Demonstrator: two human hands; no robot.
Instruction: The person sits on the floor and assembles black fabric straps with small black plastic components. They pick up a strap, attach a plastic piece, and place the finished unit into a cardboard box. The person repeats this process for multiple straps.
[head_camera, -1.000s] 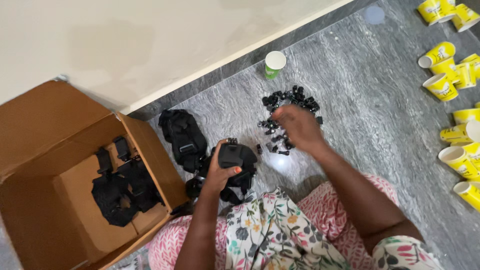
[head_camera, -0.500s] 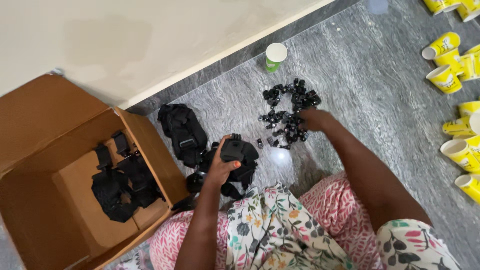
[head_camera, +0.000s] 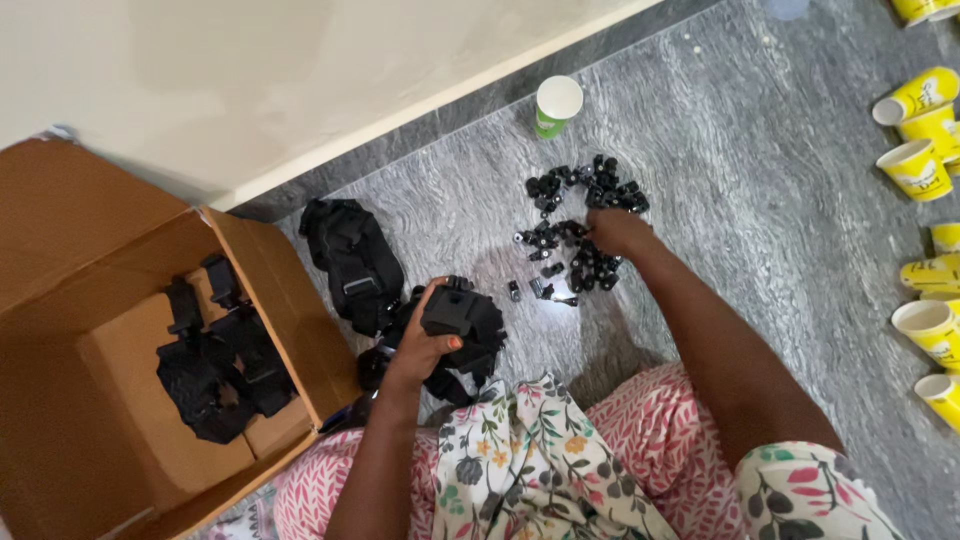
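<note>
At far left an open cardboard box (head_camera: 60, 330) holds black strap gear (head_camera: 215, 365); another black bundle (head_camera: 350, 262) lies just beside it on the grey floor (head_camera: 750, 180). The left hand (head_camera: 420, 345) is clamped around a black mount assembly (head_camera: 462, 318) above the lap. The right hand (head_camera: 617, 232) rests on the pile of small black parts (head_camera: 578, 215), fingers curled; whether they pinch one I cannot tell. Isolating a single piece with the fingertips, mount held level, seems wise. Yellow cups (head_camera: 915, 168) lie right.
</note>
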